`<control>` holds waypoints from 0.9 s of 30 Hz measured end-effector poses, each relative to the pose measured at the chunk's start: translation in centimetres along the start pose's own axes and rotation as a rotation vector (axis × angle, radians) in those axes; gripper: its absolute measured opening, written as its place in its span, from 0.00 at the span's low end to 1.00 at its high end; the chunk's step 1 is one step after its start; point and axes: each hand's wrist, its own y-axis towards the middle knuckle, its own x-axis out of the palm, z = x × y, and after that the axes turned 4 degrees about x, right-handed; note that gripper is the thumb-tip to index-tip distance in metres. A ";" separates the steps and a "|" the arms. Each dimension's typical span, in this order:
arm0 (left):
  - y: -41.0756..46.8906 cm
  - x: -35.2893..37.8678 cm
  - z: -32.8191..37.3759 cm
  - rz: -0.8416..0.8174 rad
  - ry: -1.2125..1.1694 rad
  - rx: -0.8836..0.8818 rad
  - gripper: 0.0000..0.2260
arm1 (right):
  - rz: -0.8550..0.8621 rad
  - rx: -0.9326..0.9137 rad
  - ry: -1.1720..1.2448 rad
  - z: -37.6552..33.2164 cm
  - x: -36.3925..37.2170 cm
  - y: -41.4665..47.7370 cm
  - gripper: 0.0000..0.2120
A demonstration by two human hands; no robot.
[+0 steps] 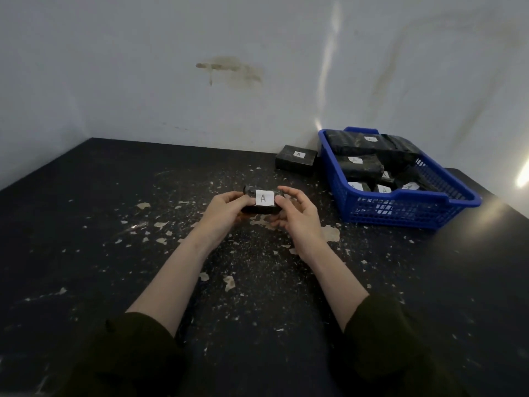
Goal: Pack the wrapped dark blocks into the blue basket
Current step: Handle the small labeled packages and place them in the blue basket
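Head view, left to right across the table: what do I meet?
In order: left hand → wrapped dark block with a white "A" label, held in both hands → right hand → blue plastic basket holding more wrapped blocks. The loose labelled block by the wall lines up with the right hand, so omitted.

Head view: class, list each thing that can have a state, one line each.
Held block: not yet packed, label A up.
Left hand: grips the held block's left end.
Right hand: pinches its right end.
Blue basket: partly filled with blocks.
Loose block: on table, beside basket.

Dim, glare rt, edges warped
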 end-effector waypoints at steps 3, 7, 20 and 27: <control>0.3 0.2 -0.3 0.032 0.063 -0.005 0.25 | -0.050 0.039 -0.016 0.6 0.3 0.1 0.13; 0.3 0.7 -0.4 0.051 0.083 0.016 0.11 | -0.017 0.020 -0.009 0.7 0.3 0.0 0.13; -0.6 1.6 -0.2 0.010 0.104 0.170 0.03 | 0.065 -0.182 -0.020 0.2 -0.5 -0.4 0.13; -0.7 1.6 0.1 0.059 0.114 0.227 0.03 | 0.003 -0.197 0.090 0.2 -0.7 -0.3 0.10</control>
